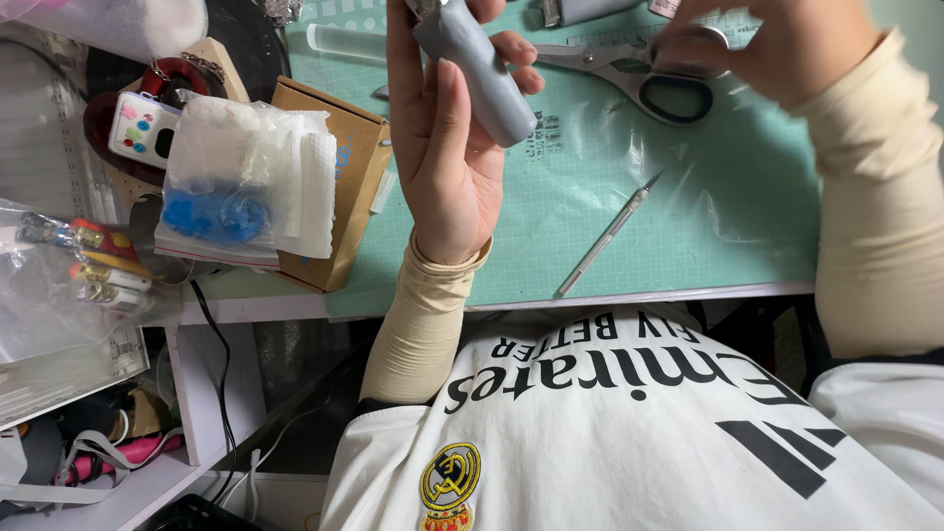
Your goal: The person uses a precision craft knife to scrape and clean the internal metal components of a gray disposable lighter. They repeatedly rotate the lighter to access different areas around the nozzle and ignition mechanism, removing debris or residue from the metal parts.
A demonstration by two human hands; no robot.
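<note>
The left hand (447, 147) stands palm-up over the mat, its fingers curled around a smooth grey cylindrical bar (475, 67) that looks like clay or rubber. The bar runs from the top edge down towards four o'clock, and its lower end juts free of the palm. At two o'clock from it the right hand (762, 44) is blurred. It hovers over, or touches, the finger loops of a pair of large steel scissors with black-lined handles (639, 74), but whether it grips them I cannot tell.

The bar is pinched by thumb and fingers rather than held in a full fist, so it might slide out at its free end. A thin silver craft knife with a bare pointed blade (610, 236) lies at five o'clock from the left hand, near the table's front edge. A sleeve brushing it could knock it off or nick a wrist.

The surface is a pale green gridded cutting mat (708, 197) on a white table. At nine o'clock sits a brown cardboard box (344, 177) under a clear plastic bag of blue and white pieces (246, 177), with cluttered shelves beyond and below.
</note>
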